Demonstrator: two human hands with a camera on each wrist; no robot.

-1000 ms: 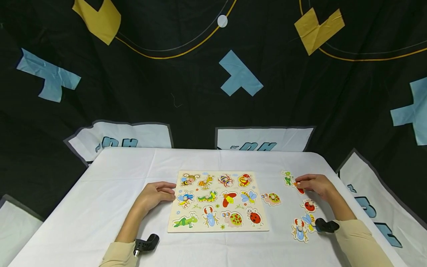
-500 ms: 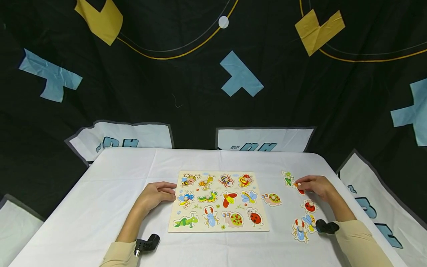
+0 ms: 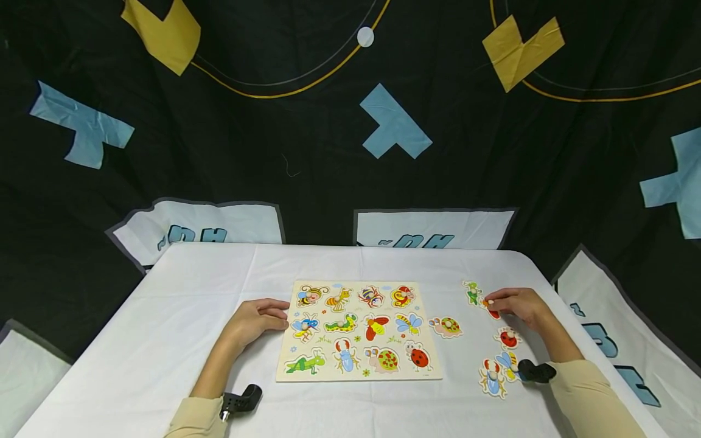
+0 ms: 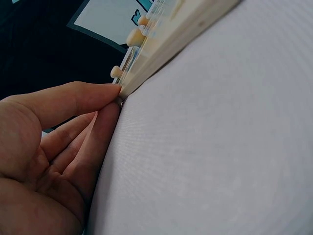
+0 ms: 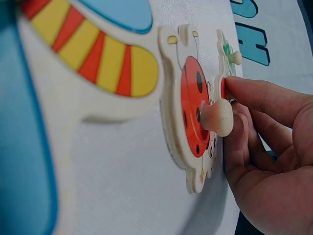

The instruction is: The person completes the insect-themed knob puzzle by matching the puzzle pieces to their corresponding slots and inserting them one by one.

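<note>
In the head view, an insect puzzle board (image 3: 397,376) lies flat on the table. My left hand (image 3: 249,323) rests at its left side, fingertips touching the edge; the left wrist view has them against the board's rim. To the right, my right hand (image 3: 524,305) pinches a red beetle puzzle piece (image 3: 495,314), largely covered by the fingers. A green grasshopper piece (image 3: 473,294) touches or nearly touches it. Nearer me lies a ladybug piece (image 3: 507,337), whose round wooden knob (image 5: 220,117) stands in front of the hand in the right wrist view.
A snail piece (image 3: 446,326) lies just right of the board. Below the ladybug are a blue-winged, yellow-striped insect piece (image 3: 507,365) and a blue stag beetle piece (image 3: 492,378), close together. White cloth (image 3: 191,292) covers the table; a dark curtain (image 3: 306,152) hangs behind.
</note>
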